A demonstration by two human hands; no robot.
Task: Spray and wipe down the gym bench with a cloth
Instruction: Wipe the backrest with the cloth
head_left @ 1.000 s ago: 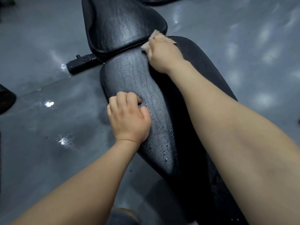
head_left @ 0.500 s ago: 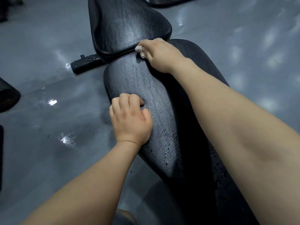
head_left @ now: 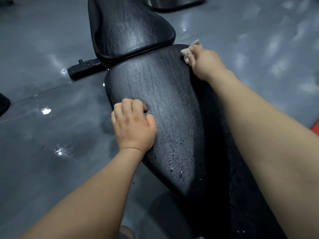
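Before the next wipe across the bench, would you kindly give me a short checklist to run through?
1. Cloth in grip: ok. The right hand grips the cloth at the far right corner of the long pad.
2. Bench braced: ok. The left hand rests on the pad's left edge, fingers curled.
3. Near part of the pad dry: not ok. Droplets show there.
4. Seat pad wiped: cannot tell.
5. Spray bottle within reach: cannot tell, none in view.
6. Floor dry: not ok. Wet patches shine left of the bench.
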